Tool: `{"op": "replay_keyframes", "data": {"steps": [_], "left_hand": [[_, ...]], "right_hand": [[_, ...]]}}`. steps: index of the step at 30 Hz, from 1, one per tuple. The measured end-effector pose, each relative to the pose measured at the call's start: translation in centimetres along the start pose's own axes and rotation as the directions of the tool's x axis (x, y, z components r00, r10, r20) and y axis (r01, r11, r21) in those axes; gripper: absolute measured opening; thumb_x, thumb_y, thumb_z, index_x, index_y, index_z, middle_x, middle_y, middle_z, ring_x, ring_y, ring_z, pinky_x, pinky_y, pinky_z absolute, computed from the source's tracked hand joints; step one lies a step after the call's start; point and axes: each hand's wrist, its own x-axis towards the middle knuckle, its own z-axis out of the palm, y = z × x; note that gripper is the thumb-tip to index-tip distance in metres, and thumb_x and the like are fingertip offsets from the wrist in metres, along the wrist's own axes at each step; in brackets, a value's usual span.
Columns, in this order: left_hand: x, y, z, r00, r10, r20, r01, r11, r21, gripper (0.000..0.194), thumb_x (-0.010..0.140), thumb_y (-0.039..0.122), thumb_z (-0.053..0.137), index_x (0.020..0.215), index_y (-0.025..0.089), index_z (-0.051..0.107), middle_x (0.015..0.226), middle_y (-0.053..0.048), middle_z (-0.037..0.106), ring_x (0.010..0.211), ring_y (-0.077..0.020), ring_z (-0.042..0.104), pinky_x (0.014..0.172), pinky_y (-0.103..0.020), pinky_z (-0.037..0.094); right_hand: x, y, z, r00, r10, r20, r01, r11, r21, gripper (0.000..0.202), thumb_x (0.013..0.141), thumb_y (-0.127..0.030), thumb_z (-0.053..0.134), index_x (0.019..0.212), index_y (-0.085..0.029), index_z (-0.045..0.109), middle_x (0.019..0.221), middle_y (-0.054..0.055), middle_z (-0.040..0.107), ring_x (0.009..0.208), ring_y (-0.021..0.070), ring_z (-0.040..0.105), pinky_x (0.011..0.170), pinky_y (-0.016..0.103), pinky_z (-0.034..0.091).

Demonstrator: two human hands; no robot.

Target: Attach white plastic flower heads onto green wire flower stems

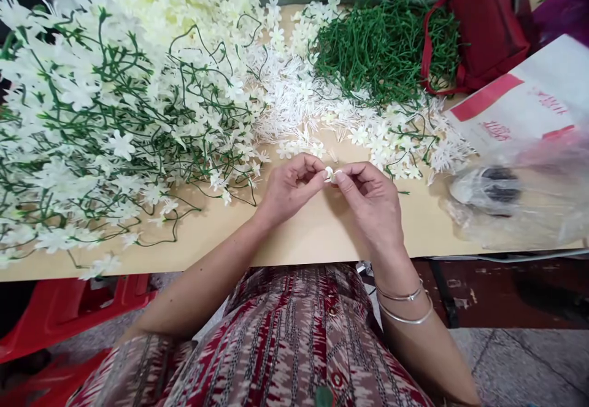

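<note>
Over the table's front half, my left hand [294, 187] and my right hand [370, 201] meet fingertip to fingertip. Between them is a small white artificial flower [329, 174], pinched by thumb and forefinger on each side. Its lower part is hidden by the fingers. Just beyond my hands lie loose white flower heads [301, 148] and a heap of thin white stamen pieces [294, 97]. Further back on the right is a pile of green plastic stems [368, 51].
Assembled white flower sprays [138, 131] fill the table's left side, some hanging over the front edge. At right are a red bag [490, 23], a white printed bag [529, 97] and a clear plastic bag [529, 204]. Red plastic stools [87, 309] stand below left.
</note>
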Motion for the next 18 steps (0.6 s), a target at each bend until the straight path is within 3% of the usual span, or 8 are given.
{"op": "replay_keyframes", "data": {"steps": [6,12,18], "left_hand": [[0.2,0.2,0.0,0.998,0.063,0.018,-0.065,0.993,0.096,0.018,0.098,0.036,0.067,0.095,0.019,0.071,0.084,-0.003,0.073,0.076,-0.0122,0.065,0.071,-0.025,0.052],[-0.1,0.4,0.1,0.999,0.034,0.007,-0.035,0.998,0.061,0.025,0.101,0.041,0.063,0.100,0.018,0.071,0.087,-0.004,0.074,0.080,-0.0137,0.069,0.077,-0.027,0.056],[0.1,-0.6,0.5,0.998,0.041,0.050,-0.043,0.999,0.029,0.021,0.095,0.038,0.071,0.099,0.017,0.073,0.087,-0.003,0.076,0.073,-0.0121,0.068,0.070,-0.026,0.054]], "right_hand": [[-0.2,0.4,0.4,0.999,-0.035,-0.036,0.035,0.999,0.013,0.007,0.088,-0.024,0.075,0.085,-0.023,0.069,0.080,-0.001,0.073,0.075,0.0139,0.067,0.074,0.031,0.056],[-0.4,0.8,0.7,0.995,-0.063,-0.076,0.060,0.997,-0.046,0.007,0.091,-0.027,0.071,0.088,-0.023,0.067,0.080,0.000,0.070,0.073,0.0138,0.064,0.071,0.031,0.053],[-0.4,1.7,0.6,0.982,-0.135,-0.131,0.123,0.987,-0.103,0.010,0.092,-0.031,0.069,0.089,-0.024,0.062,0.077,-0.001,0.065,0.069,0.0142,0.059,0.067,0.031,0.050]]}}
